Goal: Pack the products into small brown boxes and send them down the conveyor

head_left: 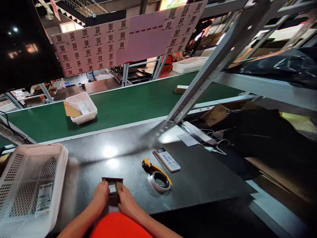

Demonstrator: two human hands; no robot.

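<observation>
- The green belt (133, 102) runs crosswise well ahead of my left fingers (105, 186) and right fingers (122, 192).
- The dark surface (205, 172) spreads under and around my fingers, lamp glare shining on it just ahead of them.
- A pink board (146, 43) printed with QR codes hangs far ahead of my fingers, over the belt's far side.
- A large white basket (63, 162) stands to the left of my fingers, a labelled packet (44, 200) lying inside it.
- A smaller white basket (92, 110) sits on the belt, ahead and left of my fingers, with a piece of brown cardboard (71, 110) sticking up at its side.
- A yellow and black tape dispenser (155, 167) with its roll lies near my right fingers, on their right.
- A white device (167, 159) with blue print lies just past the dispenser, farther from my fingers.
- The small brown box (114, 200) is between my hands, the fingers of each closed on one side of it; its top is open.
- A small white piece (112, 188) shows inside, between my fingers.
</observation>
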